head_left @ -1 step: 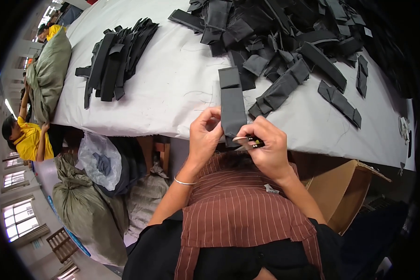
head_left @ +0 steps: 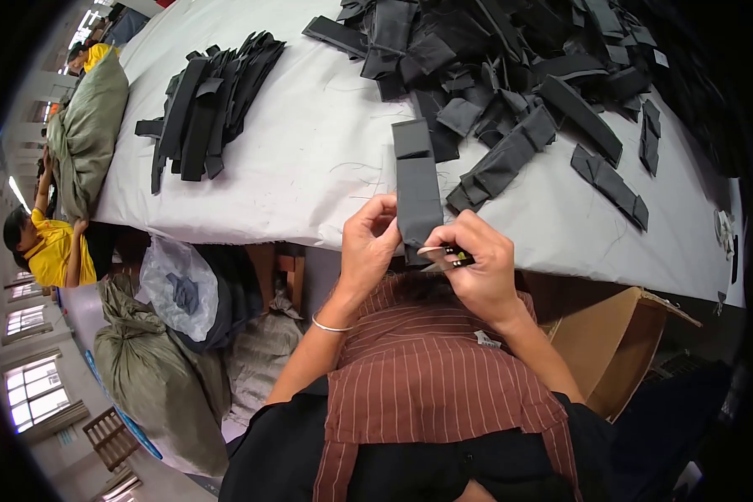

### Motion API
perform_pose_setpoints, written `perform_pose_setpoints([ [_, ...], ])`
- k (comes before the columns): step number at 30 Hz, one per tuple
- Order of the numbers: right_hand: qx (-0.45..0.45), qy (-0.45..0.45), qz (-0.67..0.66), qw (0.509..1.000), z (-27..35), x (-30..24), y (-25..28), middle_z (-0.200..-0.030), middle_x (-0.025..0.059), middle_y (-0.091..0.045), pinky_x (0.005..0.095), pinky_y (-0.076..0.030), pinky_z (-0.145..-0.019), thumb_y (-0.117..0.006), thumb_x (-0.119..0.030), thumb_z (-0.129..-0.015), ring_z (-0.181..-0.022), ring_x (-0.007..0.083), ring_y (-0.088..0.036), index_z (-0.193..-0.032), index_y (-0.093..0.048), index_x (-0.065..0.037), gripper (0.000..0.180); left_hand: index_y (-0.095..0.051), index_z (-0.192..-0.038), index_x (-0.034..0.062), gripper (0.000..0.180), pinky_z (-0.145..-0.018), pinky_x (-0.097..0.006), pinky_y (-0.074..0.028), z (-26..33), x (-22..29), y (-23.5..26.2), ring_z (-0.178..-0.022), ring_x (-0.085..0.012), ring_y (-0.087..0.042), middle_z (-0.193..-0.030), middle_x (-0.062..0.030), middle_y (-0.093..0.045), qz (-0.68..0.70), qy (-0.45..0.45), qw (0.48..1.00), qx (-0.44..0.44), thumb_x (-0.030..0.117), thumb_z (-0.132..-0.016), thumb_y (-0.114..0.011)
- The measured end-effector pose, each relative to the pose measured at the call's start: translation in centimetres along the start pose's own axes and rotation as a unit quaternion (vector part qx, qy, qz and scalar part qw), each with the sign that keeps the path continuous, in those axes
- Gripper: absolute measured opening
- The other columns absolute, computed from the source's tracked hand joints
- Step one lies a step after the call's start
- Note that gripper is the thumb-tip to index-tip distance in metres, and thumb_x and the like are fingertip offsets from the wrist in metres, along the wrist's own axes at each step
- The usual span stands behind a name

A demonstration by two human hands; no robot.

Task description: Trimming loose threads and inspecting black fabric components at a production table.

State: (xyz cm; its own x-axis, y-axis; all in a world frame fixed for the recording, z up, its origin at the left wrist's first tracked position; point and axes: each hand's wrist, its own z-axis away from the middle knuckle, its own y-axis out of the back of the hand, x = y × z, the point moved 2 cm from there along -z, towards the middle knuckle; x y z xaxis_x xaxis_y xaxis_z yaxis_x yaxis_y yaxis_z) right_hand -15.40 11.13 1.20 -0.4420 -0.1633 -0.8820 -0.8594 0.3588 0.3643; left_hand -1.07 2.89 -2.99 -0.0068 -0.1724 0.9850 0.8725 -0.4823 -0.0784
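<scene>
A dark grey fabric strip (head_left: 417, 184) with folded ends lies lengthwise before me, its far part on the table and its near end at the table's front edge. My left hand (head_left: 370, 243) pinches its left side near that end. In my right hand (head_left: 481, 259) is a pair of small thread snips (head_left: 458, 258), dark with a touch of yellow, whose pale metal blade points left against the strip's near end. The fingers of my right hand also come up to the strip's right edge. How far the blades are apart is too small to tell.
Beyond my hands spreads a large heap of dark strips (head_left: 510, 50) on the white-covered table (head_left: 309, 142). A neater stack (head_left: 201, 109) lies left. Below are sacks (head_left: 155, 376), a plastic bag (head_left: 180, 284) and an open cardboard box (head_left: 615, 343). A person in yellow (head_left: 50, 247) handles a sack at left.
</scene>
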Motion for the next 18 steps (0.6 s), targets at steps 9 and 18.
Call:
perform_pose_setpoints([
  [9, 0.012, 0.012, 0.031, 0.999, -0.1, 0.3, 0.0, -0.068, 0.0042, -0.056, 0.0299, -0.043, -0.052, -0.066, 0.006, -0.063, -0.057, 0.0205, -0.056, -0.081, -0.065, -0.009, 0.023, -0.053, -0.111, -0.0024, 0.024, -0.083, -0.023, -0.047, 0.6, 1.0, -1.1, -0.095, -0.0087, -0.055, -0.108, -0.0071, -0.057, 0.288, 0.042, 0.956, -0.042, 0.0, -0.089, -0.059],
  [18, -0.003, -0.068, 0.017, 0.998, -1.3, 1.8, 1.6, -0.07, 0.0064, -0.051, 0.0272, -0.04, -0.057, -0.07, -0.003, -0.077, -0.062, 0.017, -0.051, -0.086, -0.066, -0.002, 0.01, -0.053, -0.11, -0.0028, 0.024, -0.079, -0.021, -0.049, 1.3, 1.6, -1.1, -0.093, -0.0082, -0.057, -0.107, -0.007, -0.058, 0.191, 0.012, 0.98, -0.047, -0.005, -0.087, -0.059],
])
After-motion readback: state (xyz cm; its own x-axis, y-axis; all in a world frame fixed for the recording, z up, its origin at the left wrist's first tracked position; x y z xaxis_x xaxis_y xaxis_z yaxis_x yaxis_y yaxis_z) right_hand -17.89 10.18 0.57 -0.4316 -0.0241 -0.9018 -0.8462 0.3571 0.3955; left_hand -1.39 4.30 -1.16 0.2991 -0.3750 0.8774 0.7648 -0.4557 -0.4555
